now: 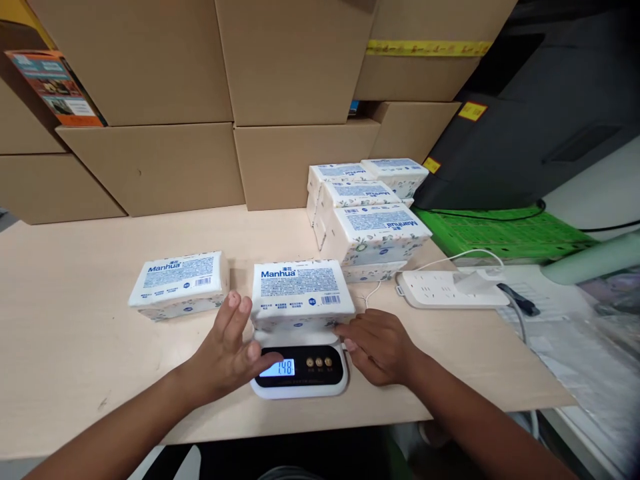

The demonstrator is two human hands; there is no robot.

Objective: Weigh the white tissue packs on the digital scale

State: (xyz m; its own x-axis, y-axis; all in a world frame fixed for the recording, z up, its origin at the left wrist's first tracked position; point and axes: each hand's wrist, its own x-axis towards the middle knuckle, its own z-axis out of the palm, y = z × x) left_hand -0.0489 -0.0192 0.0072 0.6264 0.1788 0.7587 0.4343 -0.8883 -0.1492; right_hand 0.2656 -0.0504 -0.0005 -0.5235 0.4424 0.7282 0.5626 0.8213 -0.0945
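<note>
A white tissue pack marked "Manhua" (pixel 302 287) lies flat on a small digital scale (pixel 303 392), whose lit display (pixel 286 367) shows digits ending in 148, partly covered by my left thumb. My left hand (pixel 227 353) is open at the scale's left side, fingers raised beside the pack and holding nothing. At the pack's lower right corner, my right hand (pixel 377 343) has its index fingertip at the edge, the other fingers bent and apart, with nothing in its grasp. A second tissue pack (pixel 183 283) rests on the table to the left.
Several tissue packs (pixel 380 230) are stacked behind the scale to the right. A white power strip (pixel 435 290) with cords lies right of them, near a green plastic crate (pixel 490 233). Cardboard boxes (pixel 175 170) line the table's back; a large dark case (pixel 540 120) stands right.
</note>
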